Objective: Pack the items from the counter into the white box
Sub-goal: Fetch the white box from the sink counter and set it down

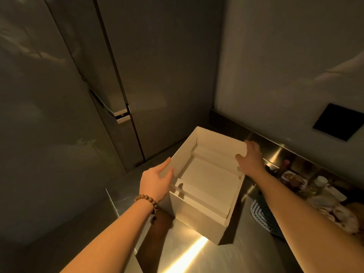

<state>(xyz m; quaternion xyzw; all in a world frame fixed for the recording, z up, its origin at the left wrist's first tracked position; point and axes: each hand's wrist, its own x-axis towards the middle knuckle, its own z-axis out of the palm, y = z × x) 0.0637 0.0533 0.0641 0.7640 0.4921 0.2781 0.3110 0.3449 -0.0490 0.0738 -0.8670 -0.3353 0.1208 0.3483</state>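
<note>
Both forearms bare, no sleeves in view. Left wrist wears a bead bracelet (pixel 146 201): round brown wooden beads, single strand, small dark dangling piece underneath. Right wrist bare, no rings visible.

**Dim, warm-lit view with one hard glare streak**

You are looking at a dark scene with a yellowish cast. The brightest spot is a glare streak on the steel counter (pixel 189 253) near the bottom centre, and a smaller gleam sits on the metal ledge (pixel 275 152) at the right. Light falls into the white box (pixel 206 180), so its inner walls read pale while its near outer side stays in shade. A dark shadow lies under your left forearm. The items on the right (pixel 315 190) are soft and murky, too blurred for you to make out. Straight cabinet edges bow and lean toward the frame's borders, the wide lens bending them.
</note>
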